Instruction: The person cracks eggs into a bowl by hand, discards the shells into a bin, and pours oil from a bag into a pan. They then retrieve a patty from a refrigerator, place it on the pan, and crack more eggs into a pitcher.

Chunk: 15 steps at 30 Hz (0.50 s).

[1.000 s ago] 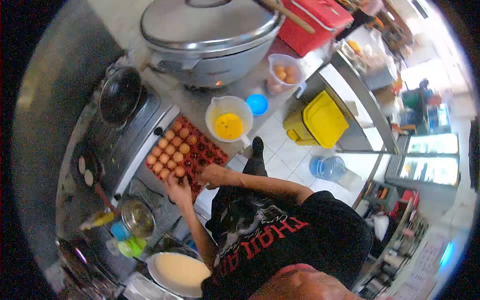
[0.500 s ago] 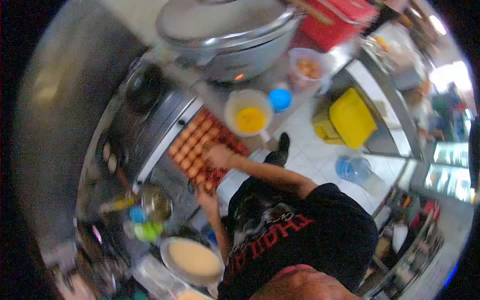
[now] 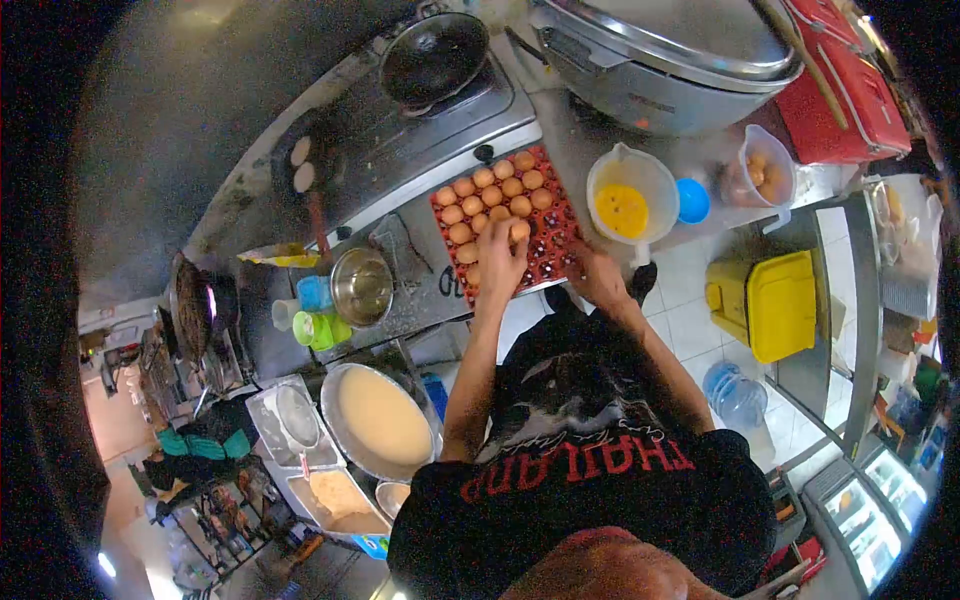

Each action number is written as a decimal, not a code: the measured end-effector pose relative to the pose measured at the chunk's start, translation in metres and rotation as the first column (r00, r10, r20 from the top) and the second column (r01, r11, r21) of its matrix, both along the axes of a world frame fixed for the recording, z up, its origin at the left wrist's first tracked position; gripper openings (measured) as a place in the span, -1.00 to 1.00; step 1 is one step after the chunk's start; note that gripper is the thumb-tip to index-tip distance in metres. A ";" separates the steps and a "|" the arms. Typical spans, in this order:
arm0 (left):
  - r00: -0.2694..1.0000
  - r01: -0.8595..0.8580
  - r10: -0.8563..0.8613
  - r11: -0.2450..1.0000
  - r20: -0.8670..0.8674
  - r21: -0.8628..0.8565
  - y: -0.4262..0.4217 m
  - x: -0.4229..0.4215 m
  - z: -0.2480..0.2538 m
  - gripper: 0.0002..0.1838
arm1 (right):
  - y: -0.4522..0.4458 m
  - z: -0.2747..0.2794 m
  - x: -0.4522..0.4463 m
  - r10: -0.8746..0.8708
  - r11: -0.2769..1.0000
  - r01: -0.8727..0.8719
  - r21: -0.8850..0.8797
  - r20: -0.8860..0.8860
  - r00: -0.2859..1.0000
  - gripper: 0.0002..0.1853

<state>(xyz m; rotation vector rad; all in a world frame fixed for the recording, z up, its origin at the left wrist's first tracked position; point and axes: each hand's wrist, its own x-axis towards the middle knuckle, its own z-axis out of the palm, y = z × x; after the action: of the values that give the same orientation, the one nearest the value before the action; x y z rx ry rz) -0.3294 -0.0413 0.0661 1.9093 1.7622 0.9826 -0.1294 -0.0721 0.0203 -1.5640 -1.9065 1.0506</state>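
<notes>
A red egg tray lies on the counter, with brown eggs over its left and far parts and bare cups at the right. My left hand reaches over the eggs, its fingers closed around one egg. At the tray's right edge, my right hand has its fingers bent against the rim; their tips are partly hidden. Beyond it stands a translucent jug with yellow beaten egg inside. A blue cup sits beside the jug.
A large lidded pot and a clear jug of eggs stand at the back right. Left are a stove with a black wok, a metal bowl and a basin of pale batter. A yellow bin is on the floor.
The view has turned and sharpened. My right hand has moved from over the eggs to the tray's right edge. My left hand has gone from the near corner onto an egg.
</notes>
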 end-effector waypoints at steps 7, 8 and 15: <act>0.988 -0.066 0.081 0.990 -0.129 0.123 -0.007 0.006 -0.027 -0.57 | -0.053 0.011 0.053 -0.120 0.993 0.120 0.014 -0.001 0.993 -0.52; 0.984 -0.146 0.152 0.987 -0.091 0.065 -0.023 -0.013 -0.041 -0.56 | -0.061 0.007 0.060 -0.159 0.987 0.158 -0.007 -0.026 0.987 -0.54; 0.938 -0.336 0.305 0.919 -0.166 -0.209 -0.073 -0.057 -0.056 -0.49 | -0.053 0.022 0.094 -0.257 0.963 0.259 -0.079 0.037 0.966 -0.63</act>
<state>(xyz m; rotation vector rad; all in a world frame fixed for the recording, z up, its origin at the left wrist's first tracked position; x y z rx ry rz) -0.3860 -0.1140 0.0101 1.6002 2.2107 0.7212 -0.0357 -0.1252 0.0420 -1.8232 -1.6361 1.0095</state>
